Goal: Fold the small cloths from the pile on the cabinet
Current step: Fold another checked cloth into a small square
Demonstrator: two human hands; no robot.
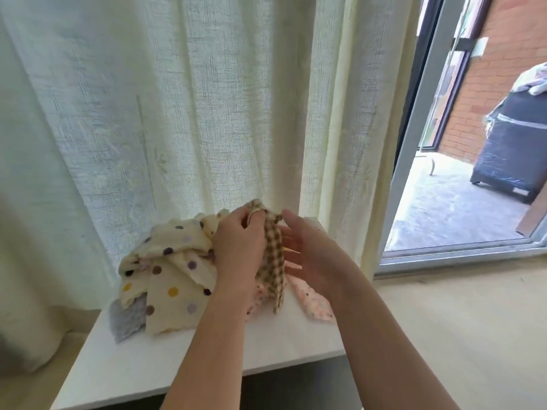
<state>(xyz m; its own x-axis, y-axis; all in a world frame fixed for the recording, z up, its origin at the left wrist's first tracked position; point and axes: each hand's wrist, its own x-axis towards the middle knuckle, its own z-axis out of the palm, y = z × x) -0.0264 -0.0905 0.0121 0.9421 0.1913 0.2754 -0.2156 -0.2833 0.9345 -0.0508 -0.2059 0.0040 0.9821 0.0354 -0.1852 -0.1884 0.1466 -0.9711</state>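
Just above the cabinet (207, 350), the left hand (239, 247) pinches the top of a checked cloth (273, 261), its length hanging down toward the near edge. The right hand (313, 255), fingers spread, sits just right of it.

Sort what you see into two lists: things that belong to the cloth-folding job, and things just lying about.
Job: checked cloth, gripped by the left hand; right hand, open beside it; spotted cloth; pink cloth; grey cloth; cabinet.
Lying about: curtain; brick wall; dark wrapped thing outside.
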